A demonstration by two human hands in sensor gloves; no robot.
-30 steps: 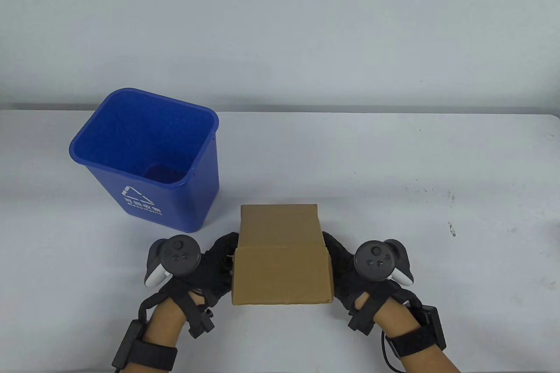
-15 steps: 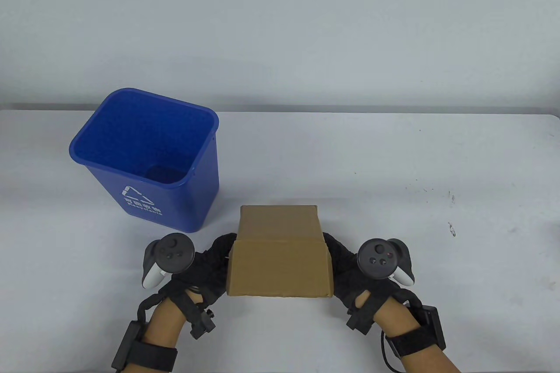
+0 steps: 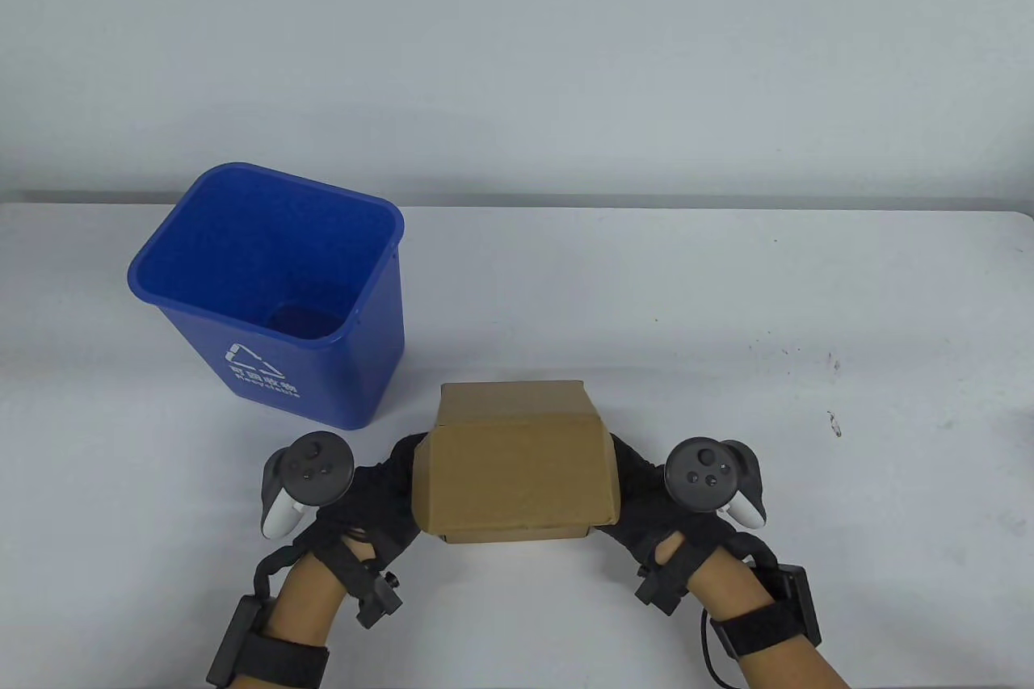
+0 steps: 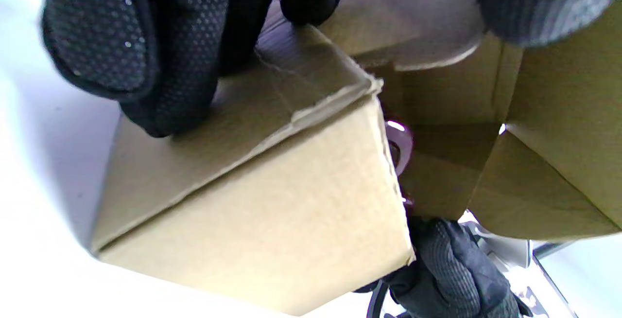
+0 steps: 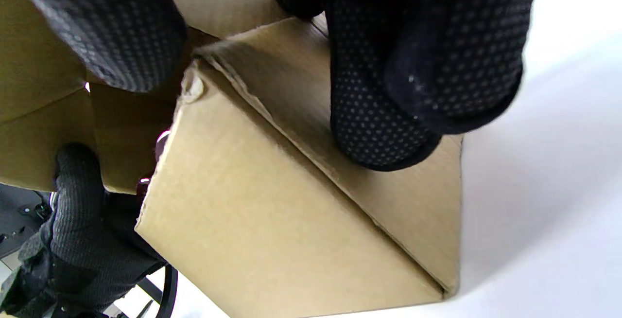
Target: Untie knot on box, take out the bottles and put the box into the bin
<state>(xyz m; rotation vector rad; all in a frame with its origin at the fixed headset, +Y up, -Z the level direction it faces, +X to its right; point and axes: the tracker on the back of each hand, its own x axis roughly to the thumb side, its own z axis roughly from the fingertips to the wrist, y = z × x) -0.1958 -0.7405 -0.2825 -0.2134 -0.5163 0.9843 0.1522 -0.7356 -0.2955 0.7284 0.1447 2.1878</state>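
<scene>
White table (image 3: 727,293), grey wall (image 3: 517,35); each hand (image 3: 380,491) (image 3: 638,499) grips the box (image 3: 513,471)

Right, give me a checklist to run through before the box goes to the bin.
1. Left hand grips the box: ok.
2. Right hand grips its other side: ok.
3. Bin upright, mouth open: ok.
4. Bottles taken out: not ok; none stand on the table, and the left wrist view shows something purple inside the box.
5. Knot untied: cannot tell, no string in view.
6. Path from box to bin free: ok.
</scene>
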